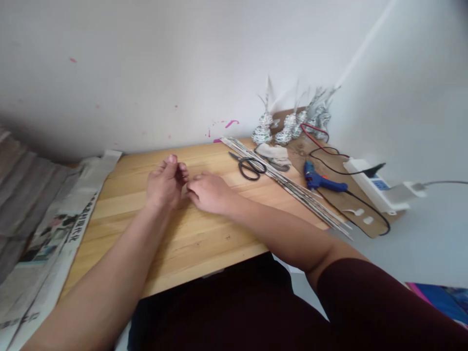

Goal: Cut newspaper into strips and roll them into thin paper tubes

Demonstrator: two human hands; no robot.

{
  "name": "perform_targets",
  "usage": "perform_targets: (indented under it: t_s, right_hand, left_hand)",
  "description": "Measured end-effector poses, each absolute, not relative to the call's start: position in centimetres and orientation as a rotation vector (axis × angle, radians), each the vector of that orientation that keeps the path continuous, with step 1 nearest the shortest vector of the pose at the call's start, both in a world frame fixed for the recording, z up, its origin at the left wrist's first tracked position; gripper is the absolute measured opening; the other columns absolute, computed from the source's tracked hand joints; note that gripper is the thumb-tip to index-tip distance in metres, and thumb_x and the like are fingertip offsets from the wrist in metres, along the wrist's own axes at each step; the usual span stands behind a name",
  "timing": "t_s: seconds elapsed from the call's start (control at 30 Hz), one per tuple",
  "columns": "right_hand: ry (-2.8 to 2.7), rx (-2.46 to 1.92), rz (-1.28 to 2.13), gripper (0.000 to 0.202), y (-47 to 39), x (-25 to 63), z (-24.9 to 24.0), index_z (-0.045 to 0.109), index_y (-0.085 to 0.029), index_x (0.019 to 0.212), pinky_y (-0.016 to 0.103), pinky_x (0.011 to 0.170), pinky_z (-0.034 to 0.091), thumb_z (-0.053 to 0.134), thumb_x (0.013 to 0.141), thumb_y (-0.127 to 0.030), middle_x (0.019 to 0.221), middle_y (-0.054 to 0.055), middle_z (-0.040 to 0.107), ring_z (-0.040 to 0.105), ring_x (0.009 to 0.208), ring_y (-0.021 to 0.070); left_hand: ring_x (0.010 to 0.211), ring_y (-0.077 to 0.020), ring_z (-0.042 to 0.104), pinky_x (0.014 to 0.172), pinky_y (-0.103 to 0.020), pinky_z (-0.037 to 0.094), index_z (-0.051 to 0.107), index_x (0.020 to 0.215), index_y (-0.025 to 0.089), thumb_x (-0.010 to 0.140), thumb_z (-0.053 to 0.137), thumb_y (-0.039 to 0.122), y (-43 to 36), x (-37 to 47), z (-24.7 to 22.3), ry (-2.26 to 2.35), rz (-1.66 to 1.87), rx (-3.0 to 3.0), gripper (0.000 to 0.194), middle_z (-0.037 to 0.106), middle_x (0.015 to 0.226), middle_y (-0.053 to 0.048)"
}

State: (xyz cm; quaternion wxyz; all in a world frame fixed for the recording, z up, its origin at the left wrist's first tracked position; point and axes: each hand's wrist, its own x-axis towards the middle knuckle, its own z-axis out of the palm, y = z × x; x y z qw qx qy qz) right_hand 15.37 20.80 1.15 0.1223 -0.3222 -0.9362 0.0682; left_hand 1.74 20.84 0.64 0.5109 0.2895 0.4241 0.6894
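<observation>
Above the wooden table (175, 251), my left hand (165, 181) is closed, its fingers curled inward and the thumb uppermost. My right hand (209, 193) meets it from the right, palm down, with thumb and fingertips pinched together beside the left fingers. Whatever is between the fingers is too small or hidden to make out. Black-handled scissors (249, 168) lie to the right of my hands, partly over a bundle of thin rolled-paper sticks (292, 189). Behind the sticks is a crumpled greyish cloth-like item (275, 154).
Newspaper sheets (69, 243) and a grey stack (22, 195) are on the left. At right, a blue glue gun (323, 183) rests on brown cardboard (334, 200) near a white power strip (373, 185) with cables. Several woven gourd-shaped pieces (263, 130) stand by the wall.
</observation>
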Motion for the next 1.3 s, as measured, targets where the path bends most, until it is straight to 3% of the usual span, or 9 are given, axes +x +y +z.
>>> perform_targets:
  t_s: [0.33, 0.53, 0.77, 1.03, 1.3]
  right_hand:
    - [-2.738, -0.964, 0.22, 0.025, 20.7, 15.2, 1.1, 0.071, -0.016, 0.1, 0.035, 0.077, 0.04, 0.05, 0.098, -0.029, 0.098, 0.011, 0.069, 0.058, 0.093, 0.0249]
    - [-2.702, -0.947, 0.214, 0.027, 21.0, 15.4, 0.7, 0.072, -0.015, 0.098, 0.035, 0.073, 0.039, 0.048, 0.099, -0.028, 0.095, 0.011, 0.069, 0.058, 0.088, 0.0245]
    - [-2.668, -0.927, 0.264, 0.025, 21.3, 15.4, 0.5, 0.073, -0.014, 0.097, 0.035, 0.08, 0.041, 0.052, 0.098, -0.028, 0.094, 0.012, 0.07, 0.059, 0.088, 0.0239]
    - [-2.595, -0.963, 0.311, 0.021, 21.8, 15.4, 0.3, 0.073, -0.014, 0.095, 0.032, 0.081, 0.041, 0.054, 0.093, -0.021, 0.089, 0.011, 0.071, 0.062, 0.082, 0.0207]
    - [-2.558, -0.988, 0.344, 0.02, 22.0, 15.4, 0.0, 0.073, -0.014, 0.095, 0.03, 0.076, 0.042, 0.055, 0.092, -0.023, 0.092, 0.012, 0.073, 0.065, 0.082, 0.0212]
  left_hand:
    - [0.051, -0.0097, 0.046, 0.046, -0.023, 0.037, 0.055, 0.071, 0.023, 0.078, 0.076, 0.053, 20.4, 2.1, 1.4, 0.947, 1.689, 0.78, 0.038, 0.049, 0.057, 0.003]
    - [0.048, -0.01, 0.044, 0.045, -0.024, 0.036, 0.052, 0.07, 0.022, 0.076, 0.074, 0.06, 20.1, 2.4, 2.0, 0.983, 1.697, 0.823, 0.044, 0.046, 0.054, 0.004]
    - [0.049, -0.01, 0.046, 0.046, -0.023, 0.035, 0.049, 0.067, 0.022, 0.071, 0.075, 0.064, 20.0, 2.2, 1.7, 1.002, 1.714, 0.869, 0.05, 0.047, 0.056, 0.004]
    - [0.059, -0.0086, 0.053, 0.056, -0.022, 0.042, 0.066, 0.074, 0.016, 0.057, 0.088, 0.043, 20.2, 2.1, 1.1, 1.224, 1.629, 0.989, 0.039, 0.063, 0.071, 0.001]
    - [0.064, -0.0101, 0.057, 0.064, -0.022, 0.046, 0.071, 0.077, 0.015, 0.07, 0.077, 0.029, 20.0, 2.2, 1.0, 1.229, 1.61, 1.152, 0.017, 0.067, 0.072, -0.002]
